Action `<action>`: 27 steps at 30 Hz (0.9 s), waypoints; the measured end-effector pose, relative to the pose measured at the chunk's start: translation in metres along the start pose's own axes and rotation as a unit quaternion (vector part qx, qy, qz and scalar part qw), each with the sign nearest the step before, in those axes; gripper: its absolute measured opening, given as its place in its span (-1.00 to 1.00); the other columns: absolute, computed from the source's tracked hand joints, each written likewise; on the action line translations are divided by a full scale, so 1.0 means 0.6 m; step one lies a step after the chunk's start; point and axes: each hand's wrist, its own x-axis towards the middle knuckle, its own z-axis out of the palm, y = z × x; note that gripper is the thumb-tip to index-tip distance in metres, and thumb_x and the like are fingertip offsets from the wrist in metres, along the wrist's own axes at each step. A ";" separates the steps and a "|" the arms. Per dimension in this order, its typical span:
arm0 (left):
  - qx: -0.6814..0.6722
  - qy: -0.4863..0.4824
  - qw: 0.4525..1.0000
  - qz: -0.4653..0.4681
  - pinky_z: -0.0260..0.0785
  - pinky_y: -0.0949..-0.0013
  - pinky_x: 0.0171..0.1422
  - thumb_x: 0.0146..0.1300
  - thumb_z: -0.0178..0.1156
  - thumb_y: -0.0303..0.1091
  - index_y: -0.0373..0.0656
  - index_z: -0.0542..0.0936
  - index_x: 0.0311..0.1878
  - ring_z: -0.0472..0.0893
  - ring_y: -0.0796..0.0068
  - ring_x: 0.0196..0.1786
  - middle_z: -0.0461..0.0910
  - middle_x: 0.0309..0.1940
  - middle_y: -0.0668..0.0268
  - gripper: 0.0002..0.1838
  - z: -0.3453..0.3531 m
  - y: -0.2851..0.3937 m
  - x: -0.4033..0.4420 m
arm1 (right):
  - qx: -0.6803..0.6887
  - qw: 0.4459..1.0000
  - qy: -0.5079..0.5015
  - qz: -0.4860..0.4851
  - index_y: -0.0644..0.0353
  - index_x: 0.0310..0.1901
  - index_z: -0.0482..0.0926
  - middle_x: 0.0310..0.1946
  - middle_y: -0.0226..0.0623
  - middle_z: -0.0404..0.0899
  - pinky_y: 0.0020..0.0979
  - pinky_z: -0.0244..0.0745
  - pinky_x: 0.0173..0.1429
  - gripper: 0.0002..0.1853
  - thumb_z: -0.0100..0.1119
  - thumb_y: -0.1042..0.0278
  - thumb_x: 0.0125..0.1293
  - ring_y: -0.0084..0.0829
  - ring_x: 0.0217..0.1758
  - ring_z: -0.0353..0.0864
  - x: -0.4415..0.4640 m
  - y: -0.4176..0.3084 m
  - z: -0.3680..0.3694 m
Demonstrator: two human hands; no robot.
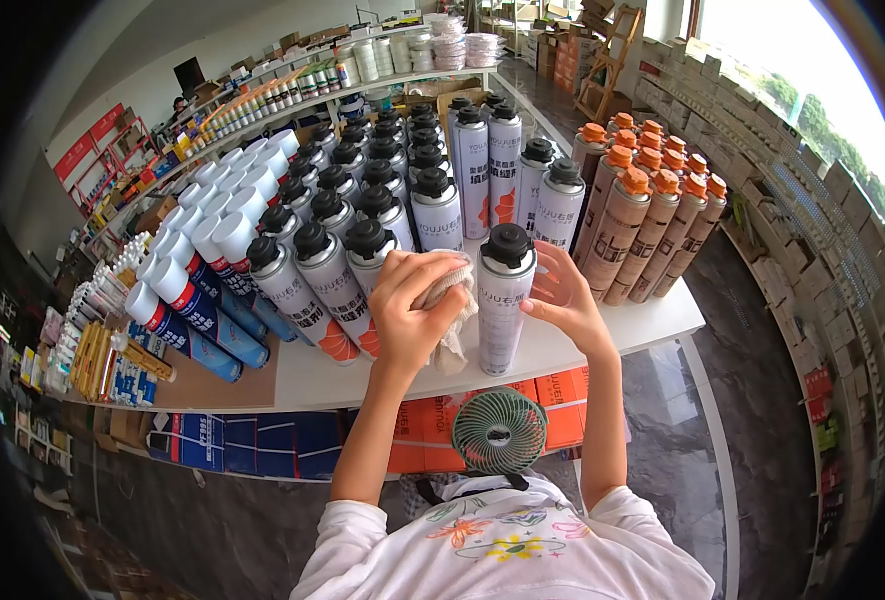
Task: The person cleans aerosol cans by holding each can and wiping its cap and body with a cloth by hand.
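Note:
My left hand (pixel 417 305) is closed on a crumpled beige cloth (pixel 450 350), just left of a white foam can (pixel 502 315) with a black cap. The can stands upright at the table's front edge. My right hand (pixel 569 305) curves around the can's right side, its thumb on the front and its other fingers partly behind it. Rows of similar black-capped cans (pixel 337 290) stand behind and to the left, with orange print on their labels. Brown cans with orange caps (pixel 617 230) are grouped at the right.
White-capped blue cans (pixel 197 310) fill the table's left side, beside several small tubes and bottles (pixel 102 355). The white table (pixel 652 325) has boxes under it. A small green fan (pixel 499 430) sits at my chest. Stocked shelves (pixel 812 260) line the right.

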 end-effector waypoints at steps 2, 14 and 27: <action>-0.007 -0.004 1.000 -0.008 0.48 0.35 -0.02 -0.05 0.30 -0.62 -0.28 0.75 -0.20 0.60 0.36 -0.17 0.77 -0.17 0.25 -0.73 -0.003 0.006 -0.003 | -0.001 0.996 -0.085 -0.008 0.12 0.52 0.13 0.46 -0.02 0.31 -0.04 0.15 0.61 0.01 0.61 0.24 0.13 -0.19 0.54 0.29 0.007 0.020 -0.013; 0.026 -0.031 0.999 0.002 0.53 0.27 -0.05 -0.04 0.38 -0.49 -0.18 0.70 -0.19 0.63 0.30 -0.13 0.66 -0.08 0.29 -0.74 0.007 0.017 0.025 | -0.102 0.985 0.104 -0.088 0.28 0.28 0.29 0.17 -0.10 0.50 -0.25 0.51 0.22 -0.23 0.60 0.36 0.13 -0.32 0.23 0.56 -0.016 0.055 0.091; 0.079 -0.065 0.994 0.040 0.57 0.24 -0.15 0.04 0.37 -0.46 -0.22 0.70 -0.19 0.64 0.24 -0.20 0.73 -0.22 0.26 -0.78 0.014 0.007 0.043 | -0.188 0.952 0.225 -0.091 0.28 0.15 0.29 0.03 -0.16 0.48 -0.26 0.51 0.24 -0.35 0.51 0.56 0.09 -0.32 0.16 0.57 -0.018 0.054 0.138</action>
